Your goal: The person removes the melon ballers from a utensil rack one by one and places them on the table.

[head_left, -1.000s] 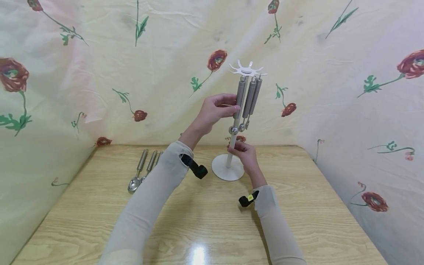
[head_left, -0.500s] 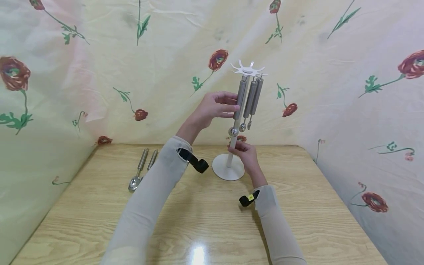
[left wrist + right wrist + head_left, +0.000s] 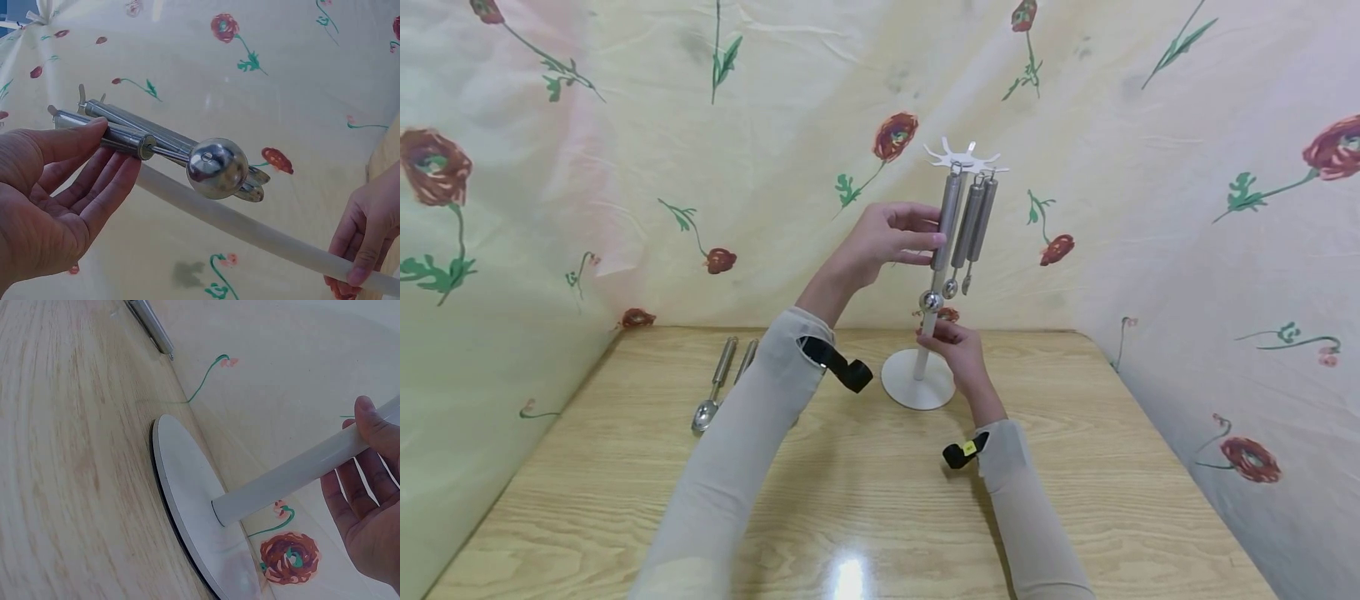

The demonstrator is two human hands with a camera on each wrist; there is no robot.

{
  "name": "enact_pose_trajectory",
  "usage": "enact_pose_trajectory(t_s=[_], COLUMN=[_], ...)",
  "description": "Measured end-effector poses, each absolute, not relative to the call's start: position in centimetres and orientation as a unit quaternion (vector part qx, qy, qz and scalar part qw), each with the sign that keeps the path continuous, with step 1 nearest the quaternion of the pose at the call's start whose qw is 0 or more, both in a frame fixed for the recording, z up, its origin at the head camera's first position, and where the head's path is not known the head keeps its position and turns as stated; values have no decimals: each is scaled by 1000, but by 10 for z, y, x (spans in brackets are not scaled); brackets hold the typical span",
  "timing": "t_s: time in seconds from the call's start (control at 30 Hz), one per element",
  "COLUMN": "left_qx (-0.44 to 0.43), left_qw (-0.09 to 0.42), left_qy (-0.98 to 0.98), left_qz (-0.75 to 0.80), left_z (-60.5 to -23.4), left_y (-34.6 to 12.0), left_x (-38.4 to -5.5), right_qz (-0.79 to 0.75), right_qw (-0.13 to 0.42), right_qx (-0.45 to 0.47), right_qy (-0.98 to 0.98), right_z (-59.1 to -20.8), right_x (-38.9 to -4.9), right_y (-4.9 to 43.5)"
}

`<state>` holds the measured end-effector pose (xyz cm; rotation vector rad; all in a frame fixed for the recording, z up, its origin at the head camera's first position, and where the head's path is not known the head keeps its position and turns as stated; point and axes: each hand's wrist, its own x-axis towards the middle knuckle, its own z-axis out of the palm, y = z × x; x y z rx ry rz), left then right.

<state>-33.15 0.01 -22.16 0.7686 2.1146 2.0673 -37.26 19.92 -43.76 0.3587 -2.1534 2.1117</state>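
Observation:
My left hand pinches the steel handle of a melon baller between thumb and fingers. Its rounded bowl points down, and the loop at its top is level with the hooks of a white utensil stand; whether the loop sits on a hook is too small to tell. Beside it, two slimmer steel utensils hang from that hook ring. Low on the stand's post, my right hand grips it with thumb and fingers, as the right wrist view also shows. The round base rests on the table.
On the wooden table at the left lies a steel scoop. Another steel-handled utensil lies beside it, partly behind my left sleeve. A floral cloth hangs behind and at both sides.
The melon baller has risen slightly toward the hook ring in my left hand. The hanging utensils have shifted a little. My left forearm moved slightly, covering more utensils; my right hand stays put.

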Motion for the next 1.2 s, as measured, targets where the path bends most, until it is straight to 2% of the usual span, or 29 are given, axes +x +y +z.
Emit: enact_pose_trajectory(t_s=[0.53, 1.2], left_qx=[242, 124], left_qw=[42, 75], left_qy=[700, 723], left_qz=[670, 675], left_z=[-234, -306], left_y=[-21, -81], left_x=[-321, -332], right_qz=[691, 691], right_qw=[61, 64], right_qx=[120, 114], right_qy=[-710, -711], right_z=[-439, -440], right_x=[-374, -375], right_y=[200, 198])
